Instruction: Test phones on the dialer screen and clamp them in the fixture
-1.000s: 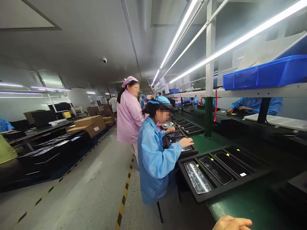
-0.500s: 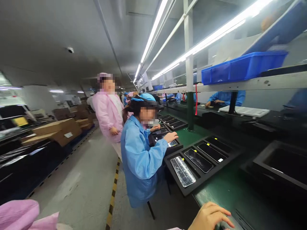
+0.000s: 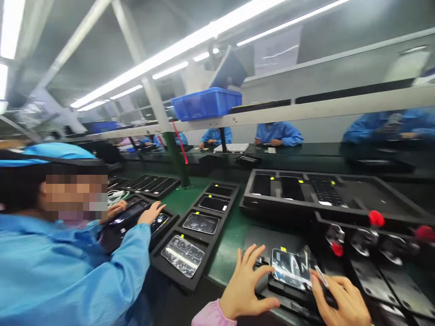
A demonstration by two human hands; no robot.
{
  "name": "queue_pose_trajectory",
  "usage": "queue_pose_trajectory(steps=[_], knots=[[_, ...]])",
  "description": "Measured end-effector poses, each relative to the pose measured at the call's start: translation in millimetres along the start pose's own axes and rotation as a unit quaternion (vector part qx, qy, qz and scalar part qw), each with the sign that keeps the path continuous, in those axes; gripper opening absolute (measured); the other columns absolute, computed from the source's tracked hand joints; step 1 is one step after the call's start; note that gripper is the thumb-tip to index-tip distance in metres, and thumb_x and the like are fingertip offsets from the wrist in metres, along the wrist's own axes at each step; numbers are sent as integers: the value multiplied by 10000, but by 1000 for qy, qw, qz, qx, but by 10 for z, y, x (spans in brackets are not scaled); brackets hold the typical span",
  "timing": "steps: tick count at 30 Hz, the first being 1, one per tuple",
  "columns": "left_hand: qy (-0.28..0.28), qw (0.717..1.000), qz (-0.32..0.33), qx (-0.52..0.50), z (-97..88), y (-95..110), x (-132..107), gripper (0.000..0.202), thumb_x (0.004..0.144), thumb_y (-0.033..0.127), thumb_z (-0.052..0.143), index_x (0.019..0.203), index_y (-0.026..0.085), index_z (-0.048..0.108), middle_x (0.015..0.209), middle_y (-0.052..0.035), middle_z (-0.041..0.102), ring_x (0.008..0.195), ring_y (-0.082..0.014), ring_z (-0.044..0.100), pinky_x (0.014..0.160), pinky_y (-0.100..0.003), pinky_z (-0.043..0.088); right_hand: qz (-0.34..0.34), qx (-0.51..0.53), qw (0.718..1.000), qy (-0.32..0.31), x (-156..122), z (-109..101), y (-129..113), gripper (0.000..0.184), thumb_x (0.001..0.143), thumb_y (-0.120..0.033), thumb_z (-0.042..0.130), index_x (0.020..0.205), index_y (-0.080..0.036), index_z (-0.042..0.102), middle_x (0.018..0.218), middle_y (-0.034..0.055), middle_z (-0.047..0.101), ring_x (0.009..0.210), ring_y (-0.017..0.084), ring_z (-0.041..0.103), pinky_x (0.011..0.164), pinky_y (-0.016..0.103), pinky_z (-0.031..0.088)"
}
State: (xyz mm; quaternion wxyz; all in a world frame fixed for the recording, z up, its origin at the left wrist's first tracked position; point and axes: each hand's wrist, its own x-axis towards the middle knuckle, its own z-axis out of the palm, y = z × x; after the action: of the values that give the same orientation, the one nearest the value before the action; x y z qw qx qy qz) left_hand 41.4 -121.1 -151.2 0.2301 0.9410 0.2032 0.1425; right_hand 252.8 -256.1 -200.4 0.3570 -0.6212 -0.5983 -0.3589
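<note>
A phone screen panel (image 3: 288, 267) with a yellow tab lies in a black holder (image 3: 285, 294) at the lower right. Clear film rises in wrinkles over its right end. My left hand (image 3: 249, 285) is open beside the panel's left end, fingers spread, thumb pointing right. At the panel's right end my right hand (image 3: 343, 299) is closed, with a slim pale strip (image 3: 320, 275) between thumb and fingers. Whether it also grips the film, I cannot tell.
Left of me, a black tray (image 3: 193, 240) holds several panels; a co-worker in blue (image 3: 74, 267) sits beyond it. Another foam tray (image 3: 251, 194) stands behind the holder. Metal clamps with red knobs (image 3: 376, 218) are at right. A blue bin (image 3: 207, 104) sits on the shelf.
My view has swung right and toward the bench. Both my hands and the panel in its holder now show; before, only one hand showed at the bottom edge.
</note>
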Motion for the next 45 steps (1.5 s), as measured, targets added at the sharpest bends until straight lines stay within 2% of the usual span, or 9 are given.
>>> queue_pose_trajectory(steps=[2,5,11,17,23,30,36,41,45], knots=[[-14,1000,25,10,28,13,51,632,662,622,582,1212,322,493,1480,-53,230,1347,-352,159,1017,-665,79,61,2,998,-11,35,-49,-62,154,828,-199,527,873,-203,673,870,24,694,700,173,562,677,326,411],[-11,999,43,21,88,28,112,654,679,614,570,1252,321,452,1485,-58,219,1350,-346,156,1017,-664,103,153,10,988,-10,88,-94,-179,158,828,-266,550,907,-178,653,876,32,686,740,169,548,706,316,382],[-36,997,53,34,128,17,199,667,679,617,570,1263,325,434,1488,-64,209,1352,-359,137,998,-690,102,202,12,979,-12,126,-132,-285,131,833,-230,543,900,-195,651,895,10,675,777,154,532,725,310,348],[-37,997,57,25,158,-80,306,843,667,664,542,1376,322,241,1503,-69,151,1364,-342,98,1022,-667,94,204,34,978,-7,125,-111,-309,127,829,-203,548,921,-197,635,907,17,661,788,160,519,705,319,350],[-34,998,51,29,202,-155,381,768,698,624,548,1351,318,284,1508,-51,131,1370,-326,84,1030,-659,99,206,41,978,-9,117,-98,-305,129,823,-181,557,933,-197,623,919,19,655,795,165,513,700,329,357],[-32,998,45,17,249,-199,446,762,717,621,527,1366,330,253,1506,-52,143,1369,-318,95,1029,-655,116,204,41,978,0,108,-93,-280,137,817,-159,561,936,-192,621,923,31,647,821,173,518,704,332,369],[-27,998,50,27,271,-236,443,694,715,642,504,1321,346,339,1507,-40,140,1366,-340,88,1009,-685,71,201,39,979,-1,108,-85,-285,139,811,-145,565,929,-187,625,956,46,638,828,176,520,712,338,375],[21,998,48,-41,257,-296,414,877,727,693,405,1420,279,64,1506,-86,135,1374,-290,96,1069,-587,61,194,35,980,-6,119,-97,-287,139,802,-146,575,922,-192,626,958,49,637,816,175,521,708,340,376],[54,994,31,-87,253,-415,390,865,745,674,405,1424,271,52,1501,-87,160,1374,-283,105,1088,-541,68,187,25,982,-3,120,-86,-279,99,780,-157,599,868,-192,626,948,49,639,809,180,524,718,352,380]])
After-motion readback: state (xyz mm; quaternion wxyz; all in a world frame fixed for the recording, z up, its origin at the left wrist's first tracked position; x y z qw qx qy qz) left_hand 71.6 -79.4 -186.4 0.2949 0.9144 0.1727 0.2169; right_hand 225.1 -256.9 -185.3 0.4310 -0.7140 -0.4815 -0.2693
